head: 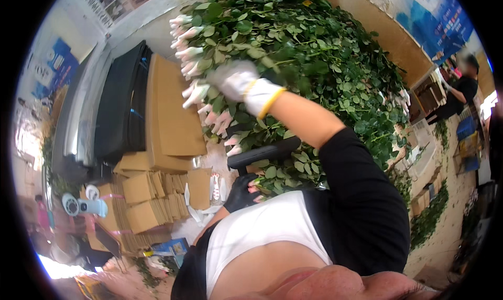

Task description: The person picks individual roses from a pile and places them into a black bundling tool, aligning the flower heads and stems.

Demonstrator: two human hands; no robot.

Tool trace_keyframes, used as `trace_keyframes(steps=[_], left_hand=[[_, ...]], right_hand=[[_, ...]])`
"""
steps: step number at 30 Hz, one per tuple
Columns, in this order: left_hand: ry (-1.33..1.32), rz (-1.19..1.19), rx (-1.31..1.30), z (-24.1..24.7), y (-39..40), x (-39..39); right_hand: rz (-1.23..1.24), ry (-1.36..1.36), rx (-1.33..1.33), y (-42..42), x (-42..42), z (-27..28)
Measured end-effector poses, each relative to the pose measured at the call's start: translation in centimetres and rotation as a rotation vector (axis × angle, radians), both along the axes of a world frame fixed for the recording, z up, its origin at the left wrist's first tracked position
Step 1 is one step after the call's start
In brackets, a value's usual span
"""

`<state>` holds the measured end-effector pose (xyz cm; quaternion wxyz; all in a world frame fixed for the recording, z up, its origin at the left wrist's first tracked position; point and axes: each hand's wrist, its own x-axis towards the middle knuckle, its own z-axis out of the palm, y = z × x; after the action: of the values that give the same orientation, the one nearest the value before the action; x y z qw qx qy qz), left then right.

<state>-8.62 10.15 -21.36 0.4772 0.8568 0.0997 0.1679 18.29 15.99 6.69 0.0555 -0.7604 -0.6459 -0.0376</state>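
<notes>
A large heap of leafy rose stems (314, 56) fills the space before me. White netted flower heads (190, 60) line its left side. My right hand (237, 82), in a white glove with a yellow cuff, is over the leaves beside these heads. Motion blur hides its fingers, so I cannot tell whether it grips a stem. Low and close to my body, my left hand (241, 194) in a black glove is curled at a few pink roses (253, 186). Their leaves (287, 176) extend to the right across my front. Part of the left hand's grip is hidden.
A black padded bar (263, 154) stands between my hands. Flat cardboard pieces (149, 202) are stacked at left, near a large cardboard sheet (178, 111) and black panels (120, 99). A light-blue fan (92, 207) is at far left. Another person (463, 84) stands at far right.
</notes>
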Motion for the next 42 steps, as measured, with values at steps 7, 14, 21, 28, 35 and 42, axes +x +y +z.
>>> trace_keyframes(steps=[7, 14, 21, 28, 35, 42], left_hand=[[-0.085, -0.134, -0.756, 11.9, 1.5, -0.8], [-0.405, 0.268, -0.914, 21.7, 0.2, 5.0], [-0.721, 0.522, -0.698, 23.2, -0.7, 2.1], [-0.245, 1.132, 0.395, 19.2, 8.2, -17.6], [0.488, 0.371, 0.374, 13.9, 2.5, -16.9], [-0.032, 0.025, -0.446, 1.2, 1.9, -0.4]], right_hand=[[0.277, -0.143, 0.714, -12.0, 2.0, 1.0], [0.174, -0.152, 0.453, -14.1, -4.7, -3.3], [0.217, -0.213, 0.290, -12.8, -6.4, -4.1], [0.351, -0.315, 0.537, -15.7, -1.4, 6.0], [0.128, -0.163, 0.355, -24.2, 2.2, 9.4], [0.241, 0.089, -0.090, -21.6, -0.9, 1.8]])
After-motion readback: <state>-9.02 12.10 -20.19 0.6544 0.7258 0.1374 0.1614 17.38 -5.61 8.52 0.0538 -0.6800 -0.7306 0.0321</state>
